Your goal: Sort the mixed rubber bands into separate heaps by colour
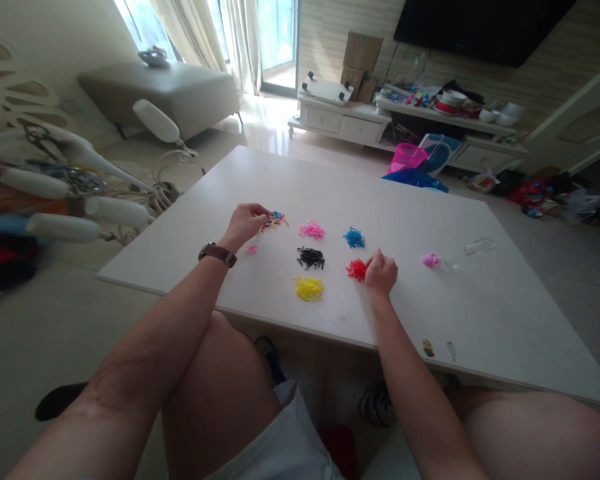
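My left hand (249,223) is at a pile of mixed-colour small pieces (276,219), thumb and fingers drawn together; any piece between the fingertips is too small to make out. Closed fingers of my right hand (381,272) touch or nearly touch the right side of a red pile (356,269), and what they hold is hidden. The pieces look like little narrow loops; their exact kind is unclear. Between my hands lie pink (312,229), black (311,257) and yellow (309,289) piles. Beyond the red one is a blue pile (354,237). A few pink pieces (251,249) sit near my left wrist.
On the white table (430,307), a clear bottle-like container (477,247) lies at the right near a pink object (431,261). Close to the front edge are a small yellow-and-dark figure (427,347) and a small pale item (451,351). A lamp (115,210) stands left of the table.
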A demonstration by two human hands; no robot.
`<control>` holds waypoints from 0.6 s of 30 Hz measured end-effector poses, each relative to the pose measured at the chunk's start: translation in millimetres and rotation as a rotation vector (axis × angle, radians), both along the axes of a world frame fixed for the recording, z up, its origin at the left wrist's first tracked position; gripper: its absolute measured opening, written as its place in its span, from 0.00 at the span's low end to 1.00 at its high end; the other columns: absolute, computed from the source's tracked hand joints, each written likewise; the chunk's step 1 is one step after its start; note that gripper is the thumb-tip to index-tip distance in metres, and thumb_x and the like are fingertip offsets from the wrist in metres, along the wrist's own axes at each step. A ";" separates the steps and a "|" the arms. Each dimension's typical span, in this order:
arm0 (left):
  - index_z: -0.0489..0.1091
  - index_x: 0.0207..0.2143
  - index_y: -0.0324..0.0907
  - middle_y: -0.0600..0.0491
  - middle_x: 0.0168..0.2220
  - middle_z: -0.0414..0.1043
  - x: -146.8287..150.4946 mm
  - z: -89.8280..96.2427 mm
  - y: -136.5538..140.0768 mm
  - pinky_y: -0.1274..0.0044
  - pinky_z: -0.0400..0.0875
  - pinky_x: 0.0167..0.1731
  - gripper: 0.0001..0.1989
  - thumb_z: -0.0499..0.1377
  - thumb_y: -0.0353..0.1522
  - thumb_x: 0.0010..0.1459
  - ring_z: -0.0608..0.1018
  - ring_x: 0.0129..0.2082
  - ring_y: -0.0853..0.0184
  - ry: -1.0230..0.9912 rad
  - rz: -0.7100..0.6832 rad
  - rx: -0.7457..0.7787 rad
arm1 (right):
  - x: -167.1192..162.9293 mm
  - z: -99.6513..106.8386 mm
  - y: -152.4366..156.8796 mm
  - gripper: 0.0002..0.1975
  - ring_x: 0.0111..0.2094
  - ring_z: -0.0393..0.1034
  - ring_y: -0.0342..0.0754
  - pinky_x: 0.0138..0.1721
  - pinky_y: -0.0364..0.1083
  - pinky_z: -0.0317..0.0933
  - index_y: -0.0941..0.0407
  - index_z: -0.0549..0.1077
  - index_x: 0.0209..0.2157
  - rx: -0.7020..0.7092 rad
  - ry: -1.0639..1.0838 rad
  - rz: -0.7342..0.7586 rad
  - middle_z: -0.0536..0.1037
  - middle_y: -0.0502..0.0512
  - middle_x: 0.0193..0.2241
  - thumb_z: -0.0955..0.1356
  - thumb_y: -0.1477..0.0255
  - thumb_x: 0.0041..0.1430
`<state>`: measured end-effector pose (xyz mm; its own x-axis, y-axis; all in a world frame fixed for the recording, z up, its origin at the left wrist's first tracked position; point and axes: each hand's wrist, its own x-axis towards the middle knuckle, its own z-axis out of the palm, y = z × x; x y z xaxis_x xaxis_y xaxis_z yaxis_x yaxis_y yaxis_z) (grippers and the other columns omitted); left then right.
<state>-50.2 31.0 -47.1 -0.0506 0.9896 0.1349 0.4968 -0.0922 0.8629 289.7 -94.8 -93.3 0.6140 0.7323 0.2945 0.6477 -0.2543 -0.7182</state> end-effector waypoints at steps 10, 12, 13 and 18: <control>0.81 0.34 0.37 0.48 0.31 0.79 -33.2 -9.7 1.6 0.76 0.68 0.30 0.14 0.63 0.31 0.42 0.76 0.30 0.65 0.033 0.188 -0.098 | -0.9 0.3 1.5 0.20 0.36 0.64 0.55 0.41 0.51 0.56 0.49 0.60 0.18 0.122 0.005 0.029 0.71 0.54 0.22 0.58 0.61 0.64; 0.81 0.33 0.38 0.49 0.29 0.78 -34.0 -12.0 0.4 0.76 0.68 0.30 0.13 0.66 0.32 0.41 0.75 0.29 0.65 0.084 0.129 -0.160 | -0.7 -0.3 1.6 0.20 0.36 0.64 0.55 0.42 0.51 0.56 0.49 0.60 0.18 0.134 0.001 0.043 0.71 0.54 0.23 0.58 0.62 0.64; 0.81 0.32 0.38 0.50 0.28 0.78 -34.3 -12.8 0.1 0.76 0.67 0.30 0.13 0.67 0.33 0.41 0.75 0.29 0.65 0.110 0.098 -0.191 | -0.7 -0.4 1.5 0.20 0.36 0.64 0.55 0.42 0.51 0.56 0.50 0.60 0.19 0.137 0.001 0.047 0.70 0.54 0.23 0.58 0.62 0.65; 0.79 0.29 0.39 0.51 0.25 0.75 -34.9 -13.8 -0.2 0.75 0.65 0.28 0.11 0.68 0.30 0.37 0.73 0.27 0.64 0.196 0.066 -0.286 | -1.5 0.7 0.5 0.19 0.36 0.64 0.55 0.42 0.51 0.56 0.50 0.61 0.19 0.146 -0.001 0.062 0.70 0.54 0.23 0.58 0.64 0.65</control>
<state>-85.1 30.8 -60.8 -0.1160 0.9841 -0.1342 0.6524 0.1774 0.7368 288.2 -94.3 -92.5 0.5685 0.7179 0.4017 0.6599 -0.1064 -0.7438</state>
